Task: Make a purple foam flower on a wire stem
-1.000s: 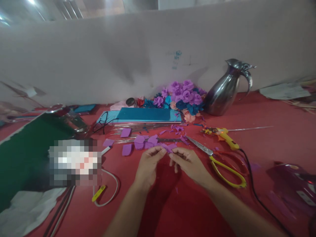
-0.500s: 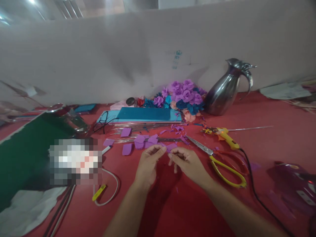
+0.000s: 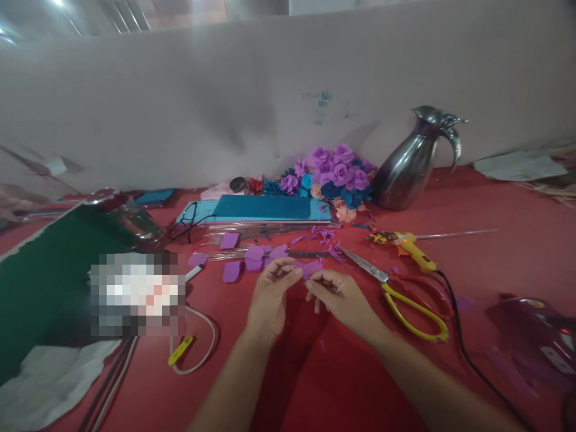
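My left hand (image 3: 270,294) and my right hand (image 3: 342,295) meet over the red table (image 3: 342,384), fingertips pinched together on a small purple foam piece (image 3: 311,267) held between them. Just beyond the hands lie several cut purple foam petals (image 3: 254,259) and thin wire stems (image 3: 252,230). Yellow-handled scissors (image 3: 405,300) rest to the right of my right hand, not touched.
A yellow glue gun (image 3: 416,252) with a black cord lies behind the scissors. A steel jug (image 3: 411,162) and a heap of purple and blue foam roses (image 3: 330,177) stand by the wall. A teal foam sheet (image 3: 265,210), a green sheet (image 3: 45,282) and a white cable (image 3: 198,342) lie to the left.
Both hands have shifted slightly away from me while keeping the pinch on the purple piece. Nothing else has moved.
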Available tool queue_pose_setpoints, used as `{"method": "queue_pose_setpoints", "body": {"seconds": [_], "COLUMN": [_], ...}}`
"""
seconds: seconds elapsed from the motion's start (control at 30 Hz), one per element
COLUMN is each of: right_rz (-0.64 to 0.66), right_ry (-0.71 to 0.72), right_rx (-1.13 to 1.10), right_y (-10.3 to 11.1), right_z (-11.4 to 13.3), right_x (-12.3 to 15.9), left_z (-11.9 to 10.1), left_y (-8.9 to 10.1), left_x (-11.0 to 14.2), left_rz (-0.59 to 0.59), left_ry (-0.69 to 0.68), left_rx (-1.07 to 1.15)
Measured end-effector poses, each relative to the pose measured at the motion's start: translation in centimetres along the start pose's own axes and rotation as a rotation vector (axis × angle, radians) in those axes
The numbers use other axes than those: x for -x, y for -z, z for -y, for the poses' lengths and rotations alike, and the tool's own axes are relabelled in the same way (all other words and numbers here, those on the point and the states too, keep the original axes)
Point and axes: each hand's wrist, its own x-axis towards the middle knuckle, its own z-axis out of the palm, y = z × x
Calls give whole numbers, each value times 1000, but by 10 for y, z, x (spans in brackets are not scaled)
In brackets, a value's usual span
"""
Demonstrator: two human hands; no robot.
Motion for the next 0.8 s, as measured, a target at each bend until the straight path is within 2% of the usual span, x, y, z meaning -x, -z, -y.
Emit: {"method": "queue_pose_setpoints", "body": {"seconds": [0.4, 0.6, 0.8], "right_rz": [15, -22, -10], "right_ry": [37, 20, 30], "right_rx": [50, 42, 69], "right_y": [-2, -2, 0], "right_z": [1, 1, 1], "right_x": [3, 3, 3], "left_z": [2, 4, -1], "left_y": [1, 5, -1], "left_x": [-1, 0, 6], "left_rz": [28, -42, 88], "left_ry": [-15, -26, 26], "left_rx": [33, -81, -249]}}
